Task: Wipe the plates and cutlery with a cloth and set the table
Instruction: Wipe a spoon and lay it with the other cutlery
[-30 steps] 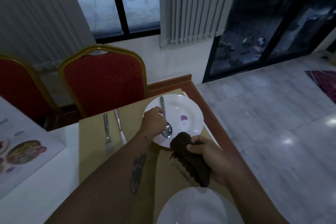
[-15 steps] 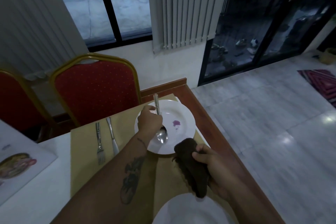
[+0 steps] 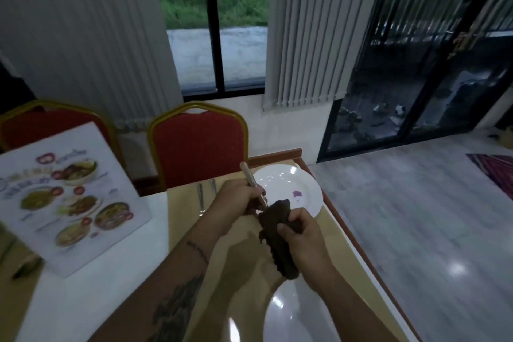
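Note:
My left hand (image 3: pixel 236 198) grips a metal spoon (image 3: pixel 249 178) by its handle, which sticks up and away from me. The spoon's bowl is hidden inside the dark brown cloth (image 3: pixel 279 239) that my right hand (image 3: pixel 301 236) clutches. Both hands meet just in front of a white plate (image 3: pixel 288 186) with a small purple mark, lying on a tan placemat (image 3: pixel 183 203). A fork (image 3: pixel 200 197) and a knife (image 3: pixel 213 185) lie on the mat to the left of that plate. A second white plate (image 3: pixel 302 314) sits near me at the bottom edge.
A laminated food menu (image 3: pixel 66 197) lies on the white tablecloth at the left. Two red chairs with gold frames (image 3: pixel 198 144) stand behind the table. The table's wooden edge (image 3: pixel 358 241) runs along the right, with tiled floor beyond.
My left hand lifted the spoon off the far plate and brought it toward me. My right hand moved the cloth up over the spoon's bowl. The camera view shifted right and up.

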